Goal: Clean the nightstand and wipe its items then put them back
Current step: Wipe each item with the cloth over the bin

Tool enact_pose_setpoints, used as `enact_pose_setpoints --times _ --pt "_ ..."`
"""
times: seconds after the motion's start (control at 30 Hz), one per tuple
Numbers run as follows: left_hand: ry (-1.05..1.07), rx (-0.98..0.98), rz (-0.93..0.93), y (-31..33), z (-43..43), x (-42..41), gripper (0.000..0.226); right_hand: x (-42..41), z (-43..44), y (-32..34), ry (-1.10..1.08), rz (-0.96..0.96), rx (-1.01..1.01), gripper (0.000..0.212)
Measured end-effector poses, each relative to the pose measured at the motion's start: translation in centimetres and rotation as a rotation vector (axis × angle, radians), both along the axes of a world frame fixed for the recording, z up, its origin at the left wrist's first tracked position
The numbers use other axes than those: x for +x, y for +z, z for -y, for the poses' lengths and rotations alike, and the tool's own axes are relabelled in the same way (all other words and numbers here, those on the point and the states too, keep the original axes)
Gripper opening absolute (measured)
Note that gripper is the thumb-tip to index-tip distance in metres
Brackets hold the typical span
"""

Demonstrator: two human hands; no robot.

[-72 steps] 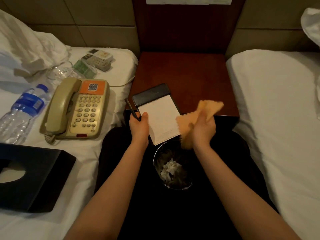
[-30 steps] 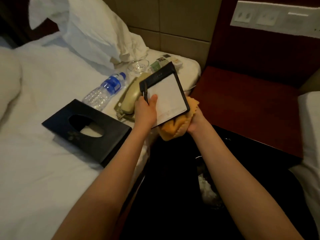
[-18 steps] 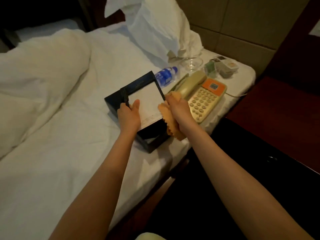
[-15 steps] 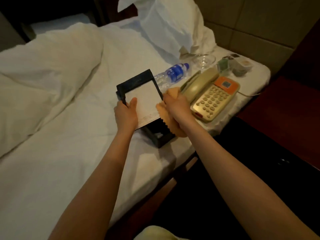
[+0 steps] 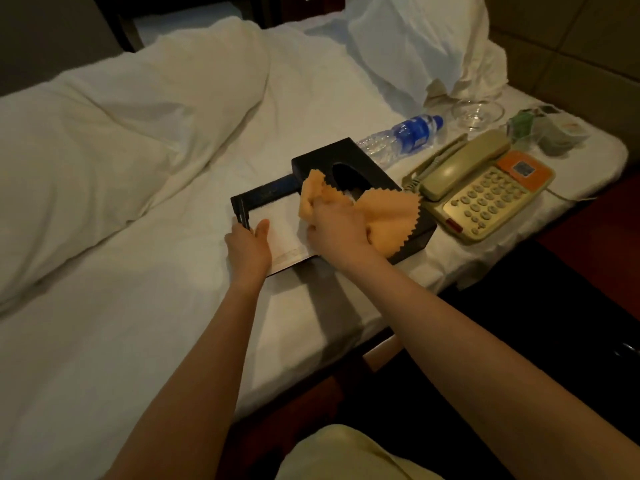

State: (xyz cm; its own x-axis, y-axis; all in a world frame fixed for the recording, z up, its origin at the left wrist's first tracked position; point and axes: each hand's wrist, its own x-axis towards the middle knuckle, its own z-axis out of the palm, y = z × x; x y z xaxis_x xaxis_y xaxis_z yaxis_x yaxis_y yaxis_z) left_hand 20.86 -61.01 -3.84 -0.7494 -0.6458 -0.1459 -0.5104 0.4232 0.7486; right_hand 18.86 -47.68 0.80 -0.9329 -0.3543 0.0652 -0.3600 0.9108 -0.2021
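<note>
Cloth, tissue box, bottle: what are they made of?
Cloth: thin orange fabric, probably microfibre; zigzag-cut edges, soft folds. Tissue box: matte black, leatherette or plastic, cannot tell which. Bottle: clear thin plastic; crinkled see-through walls, blue label.

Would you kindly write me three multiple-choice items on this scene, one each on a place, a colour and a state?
1. Where does the water bottle lie?
A on the bed, beyond the tissue box
B on the floor
C upright on a shelf

2. What colour is the cloth?
A blue
B orange
C green

3. What is the right hand doing?
A lying flat and empty
B lifting a handset
C gripping the cloth

Answers:
1. A, the bottle lies on its side on the white sheet behind the box.
2. B, the zigzag-edged cloth is orange.
3. C, its fingers curl round the bunched cloth.
</note>
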Motion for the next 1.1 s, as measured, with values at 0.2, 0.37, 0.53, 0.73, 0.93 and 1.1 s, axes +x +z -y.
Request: enact_pose_setpoints --times 0.2,0.37,0.53,0.73,0.93,1.1 --pt "-0.089 -0.224 0.194 -0.3 -1.4 0.8 0.053 -0.4 -0.3 -0.2 -0.038 0.056 -0.167 0.023" --pt "-0.217 -0.345 0.033 2.0 -3.5 -1.0 0.052 -1.5 -3.2 0.8 -0.268 0.171 -0.693 0.018" --pt "-0.559 -0.200 -0.227 5.4 -9.6 -2.4 0.036 -1.7 -8.2 2.7 -0.520 0.227 -1.109 0.017" --pt "-0.856 0.014 -0.187 7.0 -18.8 -1.7 0.032 0.2 -17.0 2.5 -0.799 0.218 -1.551 0.022" --pt "-1.088 0.222 -0.056 5.7 -26.8 -0.6 0.027 4.0 -25.7 1.4 -0.863 0.197 -2.030 0.012" --pt "-1.317 0.190 0.027 3.8 -32.3 2.2 0.030 6.8 -28.8 0.2 -0.951 0.086 -2.051 0.022"
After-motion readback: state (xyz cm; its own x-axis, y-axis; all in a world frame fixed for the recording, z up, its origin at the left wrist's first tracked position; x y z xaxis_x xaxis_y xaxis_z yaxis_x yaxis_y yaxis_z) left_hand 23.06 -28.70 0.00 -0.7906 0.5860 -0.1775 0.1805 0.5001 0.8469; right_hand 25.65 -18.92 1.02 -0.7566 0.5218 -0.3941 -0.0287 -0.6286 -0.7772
